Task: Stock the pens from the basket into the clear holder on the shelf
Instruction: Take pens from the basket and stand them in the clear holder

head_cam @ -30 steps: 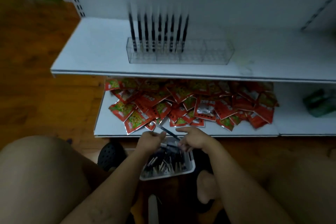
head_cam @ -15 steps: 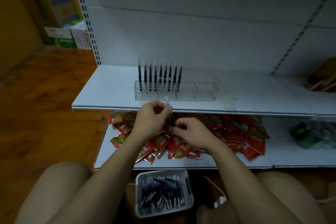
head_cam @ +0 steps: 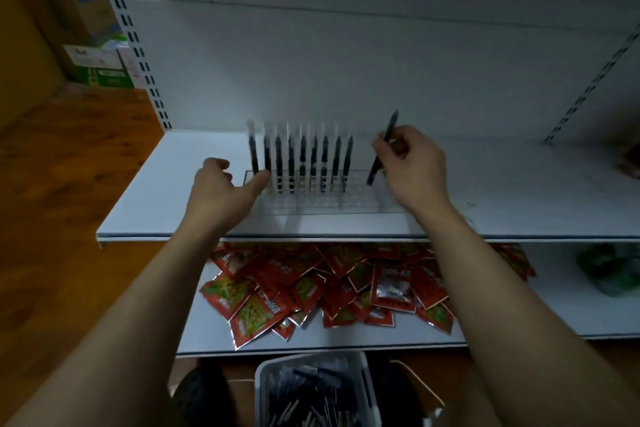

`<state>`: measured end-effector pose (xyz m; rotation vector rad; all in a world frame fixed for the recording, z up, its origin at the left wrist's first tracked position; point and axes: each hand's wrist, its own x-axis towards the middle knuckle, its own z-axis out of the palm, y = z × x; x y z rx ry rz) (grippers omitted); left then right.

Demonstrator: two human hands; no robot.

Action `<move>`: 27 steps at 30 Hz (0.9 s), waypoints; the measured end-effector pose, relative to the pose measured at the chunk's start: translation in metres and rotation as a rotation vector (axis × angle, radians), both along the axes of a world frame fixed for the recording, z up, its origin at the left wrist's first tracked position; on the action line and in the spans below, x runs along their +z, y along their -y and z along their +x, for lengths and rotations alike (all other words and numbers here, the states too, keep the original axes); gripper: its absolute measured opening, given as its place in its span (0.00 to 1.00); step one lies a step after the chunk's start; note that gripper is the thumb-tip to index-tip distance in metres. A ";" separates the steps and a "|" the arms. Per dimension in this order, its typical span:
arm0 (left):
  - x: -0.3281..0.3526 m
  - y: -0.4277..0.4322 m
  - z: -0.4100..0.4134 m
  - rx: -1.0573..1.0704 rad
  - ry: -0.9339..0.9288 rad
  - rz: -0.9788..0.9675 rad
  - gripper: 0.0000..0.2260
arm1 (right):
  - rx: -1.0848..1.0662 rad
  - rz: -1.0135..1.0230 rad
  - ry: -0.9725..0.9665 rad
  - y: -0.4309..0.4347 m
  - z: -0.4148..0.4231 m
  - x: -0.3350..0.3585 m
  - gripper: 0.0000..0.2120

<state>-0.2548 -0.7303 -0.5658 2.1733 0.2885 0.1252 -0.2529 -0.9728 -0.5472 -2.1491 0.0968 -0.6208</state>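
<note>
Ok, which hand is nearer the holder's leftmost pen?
Left. The left hand is beside the leftmost pen at the holder's left end; the right hand holds another pen over its empty right part.

My right hand (head_cam: 415,166) covers the slim black pen (head_cam: 374,172) mid-shaft and the right end of the clear plastic holder (head_cam: 311,203).

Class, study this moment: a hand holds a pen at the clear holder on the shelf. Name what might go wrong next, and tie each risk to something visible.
1. The right hand holds the pen tilted, so its tip may miss a slot in the holder or knock the standing pens.
2. The thumb of the left hand lies by the leftmost pen; a nudge might tip it or slide the holder.
</note>
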 end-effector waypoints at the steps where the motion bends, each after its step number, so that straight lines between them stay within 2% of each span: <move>1: -0.006 0.001 0.007 -0.013 -0.047 -0.021 0.38 | 0.009 -0.001 0.009 0.000 0.008 -0.001 0.06; 4: -0.014 0.004 0.028 -0.043 -0.116 -0.037 0.39 | 0.037 0.048 0.004 0.001 0.027 -0.004 0.06; 7: -0.018 0.007 0.040 -0.105 -0.136 -0.020 0.23 | 0.066 0.039 -0.027 0.000 0.036 -0.009 0.06; 9: -0.021 0.005 0.044 -0.133 -0.136 -0.015 0.18 | 0.107 -0.042 -0.091 0.000 0.038 -0.013 0.07; 12: -0.022 0.002 0.047 -0.157 -0.152 -0.026 0.18 | 0.137 -0.201 -0.168 0.002 0.036 -0.020 0.07; 16: -0.020 0.003 0.047 -0.169 -0.150 -0.021 0.17 | 0.136 -0.313 -0.243 0.005 0.035 -0.023 0.09; 20: -0.019 0.004 0.045 -0.158 -0.152 -0.022 0.21 | 0.130 -0.373 -0.263 0.003 0.034 -0.027 0.11; 22: -0.019 0.004 0.044 -0.144 -0.151 0.000 0.27 | 0.137 -0.424 -0.326 0.001 0.032 -0.030 0.18; 24: -0.020 0.003 0.041 -0.129 -0.140 0.061 0.33 | 0.111 -0.391 -0.351 0.000 0.026 -0.030 0.25; 26: -0.021 0.001 0.035 -0.116 -0.117 0.129 0.37 | 0.043 -0.367 -0.296 0.001 0.017 -0.029 0.27; 27: -0.021 -0.001 0.031 -0.106 -0.090 0.160 0.38 | 0.002 -0.358 -0.253 0.002 0.010 -0.027 0.26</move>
